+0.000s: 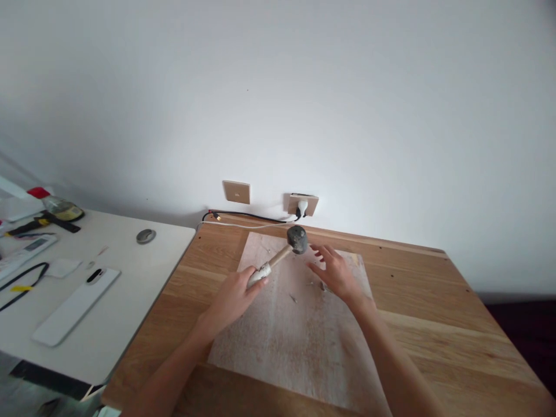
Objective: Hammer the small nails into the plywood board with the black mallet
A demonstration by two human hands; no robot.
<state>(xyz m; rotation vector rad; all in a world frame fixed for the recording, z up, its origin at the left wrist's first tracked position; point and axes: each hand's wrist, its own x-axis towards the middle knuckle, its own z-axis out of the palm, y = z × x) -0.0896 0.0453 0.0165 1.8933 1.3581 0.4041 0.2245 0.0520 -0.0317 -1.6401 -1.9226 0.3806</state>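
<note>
My left hand (238,292) is closed round the pale, wrapped grip of a mallet (297,239). The mallet's wooden handle slants up to the right, and its dark, scuffed round head is over the far part of a worn board (282,336). Just right of that head, my right hand (332,267) has its fingers apart and holds nothing. Small grey scraps (323,286) lie on the board under and beside the right hand; their kind is too small to make out.
The board lies on a wooden table (434,324) against the wall. Behind it are a plugged-in socket (303,205) and a black cable (252,215). On the white table (130,278) at left are a white phone (76,307), a tape roll (146,236) and a red-capped bottle (63,208).
</note>
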